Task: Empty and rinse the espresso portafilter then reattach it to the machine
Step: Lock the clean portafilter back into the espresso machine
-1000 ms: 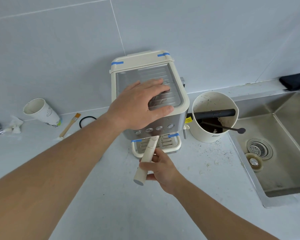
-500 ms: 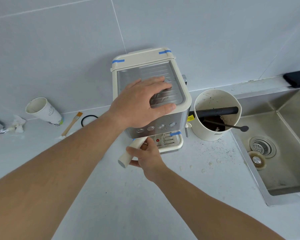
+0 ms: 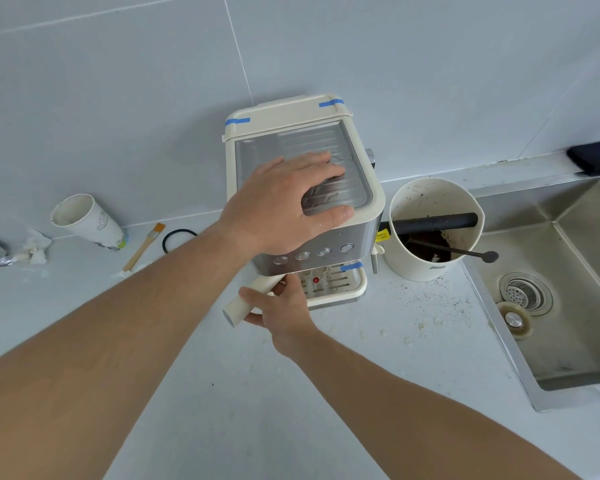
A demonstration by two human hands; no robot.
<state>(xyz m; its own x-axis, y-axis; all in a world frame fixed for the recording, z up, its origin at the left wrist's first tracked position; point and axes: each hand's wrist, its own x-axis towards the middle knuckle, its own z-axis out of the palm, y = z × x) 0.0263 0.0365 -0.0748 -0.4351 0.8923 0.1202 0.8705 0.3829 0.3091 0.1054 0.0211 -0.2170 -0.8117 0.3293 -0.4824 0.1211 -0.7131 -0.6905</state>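
A cream and steel espresso machine (image 3: 361,143) stands on the white counter against the tiled wall. My left hand (image 3: 284,206) lies flat on its ribbed top, fingers spread. Below the button row, my right hand (image 3: 281,306) grips the cream handle of the portafilter (image 3: 243,303). The handle sticks out to the lower left from under the machine's front. The portafilter's basket end is hidden beneath the machine. The drip tray (image 3: 343,289) shows to the right of my hand.
A cream knock box (image 3: 430,268) with a black bar, spent grounds and a dark spoon stands right of the machine. A steel sink (image 3: 568,323) with strainer and plug is far right. A paper cup (image 3: 87,223), brush (image 3: 144,245), black ring (image 3: 179,239) lie left.
My right hand has swung the portafilter handle from pointing straight forward round to the left. My left hand has stayed pressed on the machine's top.
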